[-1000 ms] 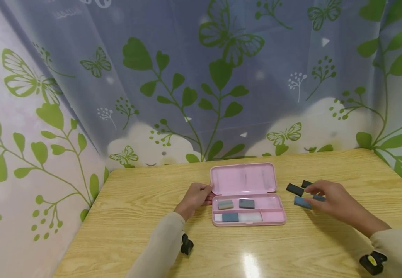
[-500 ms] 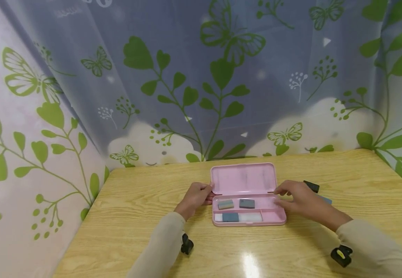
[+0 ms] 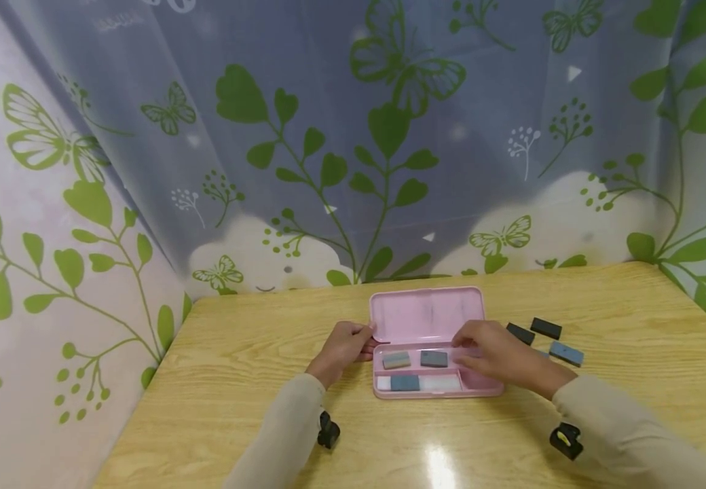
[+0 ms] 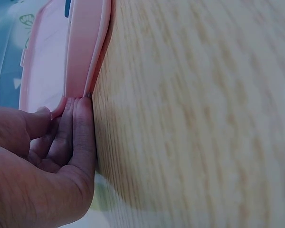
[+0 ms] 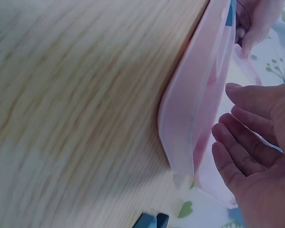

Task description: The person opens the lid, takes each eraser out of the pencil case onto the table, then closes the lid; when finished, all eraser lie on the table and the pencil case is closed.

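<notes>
An open pink pencil case [image 3: 414, 316] lies on the table, its lid tipped back. Inside its upper compartment are a striped block [image 3: 396, 360] and a grey block [image 3: 434, 358], both eraser-like. A white eraser with a blue band [image 3: 404, 383] sits in the lower one. My left hand [image 3: 343, 348] holds the case at its left end; in the left wrist view the thumb is at the lid corner and the fingertips touch the base. My right hand [image 3: 499, 353] is over the case's right end, fingers loosely bent; the right wrist view shows nothing between thumb and fingers.
Right of the case lie two black blocks [image 3: 546, 329] and a blue block [image 3: 566, 354]; another blue one [image 3: 541, 352] is partly hidden by my right hand. A patterned curtain [image 3: 304, 136] hangs behind the wooden table [image 3: 255, 339].
My right hand has moved left from the loose blocks to above the right side of the pencil case. The left hand and the case have stayed in place.
</notes>
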Demonstrator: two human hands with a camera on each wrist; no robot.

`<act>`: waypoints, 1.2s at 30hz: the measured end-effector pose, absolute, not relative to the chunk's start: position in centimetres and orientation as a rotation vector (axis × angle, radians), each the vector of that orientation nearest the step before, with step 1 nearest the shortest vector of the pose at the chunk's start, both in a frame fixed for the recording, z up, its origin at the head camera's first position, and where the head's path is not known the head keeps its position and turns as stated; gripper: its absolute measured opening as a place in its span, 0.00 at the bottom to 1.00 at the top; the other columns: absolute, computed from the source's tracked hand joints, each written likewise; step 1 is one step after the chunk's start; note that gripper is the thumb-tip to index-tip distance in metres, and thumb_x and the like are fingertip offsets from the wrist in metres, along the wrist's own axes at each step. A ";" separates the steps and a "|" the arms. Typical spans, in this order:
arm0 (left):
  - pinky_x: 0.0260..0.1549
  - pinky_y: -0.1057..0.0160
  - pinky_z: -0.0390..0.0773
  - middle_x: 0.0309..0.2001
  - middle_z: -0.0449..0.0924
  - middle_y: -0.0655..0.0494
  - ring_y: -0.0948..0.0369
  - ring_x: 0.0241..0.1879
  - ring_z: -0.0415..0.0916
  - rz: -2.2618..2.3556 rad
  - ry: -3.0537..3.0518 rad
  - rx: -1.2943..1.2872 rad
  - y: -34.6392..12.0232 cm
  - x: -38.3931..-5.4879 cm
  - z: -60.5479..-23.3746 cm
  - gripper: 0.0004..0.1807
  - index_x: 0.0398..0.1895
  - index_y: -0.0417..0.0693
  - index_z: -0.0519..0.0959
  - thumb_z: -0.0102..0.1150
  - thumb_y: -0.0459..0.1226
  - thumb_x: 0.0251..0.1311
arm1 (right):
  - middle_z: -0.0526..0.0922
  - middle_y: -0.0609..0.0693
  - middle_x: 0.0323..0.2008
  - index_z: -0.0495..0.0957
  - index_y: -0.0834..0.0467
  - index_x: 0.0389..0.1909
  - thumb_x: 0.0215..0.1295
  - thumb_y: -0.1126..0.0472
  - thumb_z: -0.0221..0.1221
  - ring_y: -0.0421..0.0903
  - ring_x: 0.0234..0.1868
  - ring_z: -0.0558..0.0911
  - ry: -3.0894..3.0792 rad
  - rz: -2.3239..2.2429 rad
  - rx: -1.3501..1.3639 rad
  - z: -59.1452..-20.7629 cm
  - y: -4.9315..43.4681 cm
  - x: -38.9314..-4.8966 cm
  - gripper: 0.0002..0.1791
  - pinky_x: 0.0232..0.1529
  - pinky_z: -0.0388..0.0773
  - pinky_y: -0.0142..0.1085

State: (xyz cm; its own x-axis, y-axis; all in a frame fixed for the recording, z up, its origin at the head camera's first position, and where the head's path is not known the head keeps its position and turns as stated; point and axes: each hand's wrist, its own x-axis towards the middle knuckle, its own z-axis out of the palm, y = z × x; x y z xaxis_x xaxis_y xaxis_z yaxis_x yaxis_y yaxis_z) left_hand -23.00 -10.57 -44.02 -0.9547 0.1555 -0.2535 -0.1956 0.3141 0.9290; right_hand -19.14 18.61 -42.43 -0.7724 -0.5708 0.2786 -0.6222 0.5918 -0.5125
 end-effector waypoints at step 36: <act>0.34 0.67 0.85 0.32 0.82 0.50 0.64 0.28 0.78 1.677 2.276 -0.041 -10.7 -23.4 -44.2 0.20 0.48 0.31 0.83 0.50 0.42 0.78 | 0.86 0.50 0.33 0.86 0.65 0.36 0.61 0.71 0.69 0.38 0.33 0.81 -2.834 0.919 1.035 -43.2 16.0 -20.2 0.04 0.34 0.82 0.32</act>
